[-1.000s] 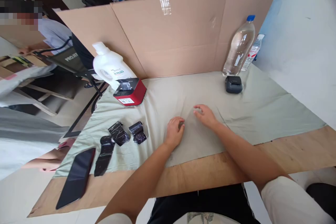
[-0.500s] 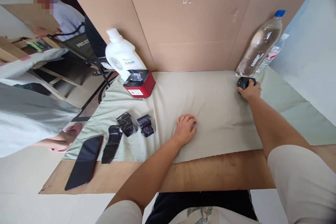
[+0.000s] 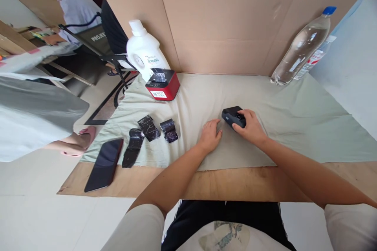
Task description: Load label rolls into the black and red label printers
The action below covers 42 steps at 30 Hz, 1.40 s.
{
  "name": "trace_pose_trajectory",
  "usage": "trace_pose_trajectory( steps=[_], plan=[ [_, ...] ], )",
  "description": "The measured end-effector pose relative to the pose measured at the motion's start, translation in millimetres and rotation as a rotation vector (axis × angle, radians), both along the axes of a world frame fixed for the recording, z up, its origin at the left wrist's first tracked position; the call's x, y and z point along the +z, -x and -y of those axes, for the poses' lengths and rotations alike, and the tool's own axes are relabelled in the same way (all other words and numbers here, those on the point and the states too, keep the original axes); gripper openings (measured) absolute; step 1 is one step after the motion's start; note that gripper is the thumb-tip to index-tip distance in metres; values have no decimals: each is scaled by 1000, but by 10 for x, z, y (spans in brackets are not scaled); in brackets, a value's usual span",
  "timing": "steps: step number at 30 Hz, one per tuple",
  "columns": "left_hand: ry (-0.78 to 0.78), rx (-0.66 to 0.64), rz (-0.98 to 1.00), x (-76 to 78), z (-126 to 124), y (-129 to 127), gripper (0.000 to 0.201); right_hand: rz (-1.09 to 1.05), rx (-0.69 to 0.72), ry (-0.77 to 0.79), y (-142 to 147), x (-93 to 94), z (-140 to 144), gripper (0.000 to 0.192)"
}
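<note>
My right hand (image 3: 251, 127) has its thumb and fingers closed around the near right side of a small black box-shaped device (image 3: 229, 115), whose exact kind I cannot make out. The device is at or just above the pale cloth (image 3: 203, 98). Just left of it, my left hand (image 3: 209, 138) rests on the cloth, fingers stretched out, holding nothing. Further left lie a curled black strip (image 3: 133, 147), a black marbled piece (image 3: 149, 127) and a partly rolled black piece (image 3: 170, 130). Behind them stands a red box with a black top (image 3: 167, 85).
A dark phone (image 3: 104, 164) lies at the front left corner. A white jug (image 3: 147, 53) stands behind the red box. A large clear bottle (image 3: 306, 45) and a smaller bottle (image 3: 321, 55) stand back right. Cardboard (image 3: 224, 23) closes the rear. Other people are at the left.
My right hand has brought the black device from beside the bottles at the back right to the middle, near my left hand. The left hand stays on the cloth. The view has tilted down.
</note>
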<state>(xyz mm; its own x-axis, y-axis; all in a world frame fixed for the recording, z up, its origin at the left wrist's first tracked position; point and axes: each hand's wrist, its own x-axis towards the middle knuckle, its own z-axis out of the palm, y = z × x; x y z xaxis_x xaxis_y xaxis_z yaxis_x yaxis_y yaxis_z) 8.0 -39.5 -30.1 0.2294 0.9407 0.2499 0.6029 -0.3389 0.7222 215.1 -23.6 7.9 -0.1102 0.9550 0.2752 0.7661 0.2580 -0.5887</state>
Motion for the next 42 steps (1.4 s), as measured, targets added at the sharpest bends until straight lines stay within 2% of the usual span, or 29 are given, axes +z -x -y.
trace_pose_trajectory(
  steps=[3, 8, 13, 16, 19, 21, 23, 25, 27, 30, 33, 36, 42],
  plan=[
    [16, 55, 68, -31, -12, 28, 42, -15, 11, 24, 237, 7, 249, 55],
    [26, 102, 109, -80, -49, 52, 45, -13, -29, 34, 396, -142, 511, 68],
    [33, 87, 140, -105, -91, 51, 50, -6, -8, 35, 436, -200, 680, 56],
    [40, 95, 139, -89, -91, 50, 50, -85, -8, 38, 390, -159, 602, 41],
    [42, 101, 169, -55, -85, 58, 48, -201, -46, 56, 339, -177, 404, 29],
    [33, 115, 236, -36, -88, 69, 43, -299, -93, 70, 336, -250, 281, 28],
    [40, 148, 344, -30, -100, 77, 40, -410, -119, 71, 363, -351, 213, 40],
    [118, 178, 470, -39, -120, 76, 42, -485, -107, 65, 406, -446, 207, 59],
    [287, 177, 590, -48, -148, 64, 50, -492, -77, 68, 442, -511, 236, 69],
    [550, 140, 737, -20, -194, 52, 60, -453, -51, 85, 459, -557, 275, 75],
    [715, 68, 784, 85, -233, 78, 67, -429, -42, 75, 446, -598, 269, 78],
    [809, 16, 752, 230, -254, 122, 72, -399, -30, 10, 437, -653, 244, 76],
    [846, 46, 696, 398, -269, 101, 80, -361, -45, -40, 450, -692, 238, 73]
  ],
)
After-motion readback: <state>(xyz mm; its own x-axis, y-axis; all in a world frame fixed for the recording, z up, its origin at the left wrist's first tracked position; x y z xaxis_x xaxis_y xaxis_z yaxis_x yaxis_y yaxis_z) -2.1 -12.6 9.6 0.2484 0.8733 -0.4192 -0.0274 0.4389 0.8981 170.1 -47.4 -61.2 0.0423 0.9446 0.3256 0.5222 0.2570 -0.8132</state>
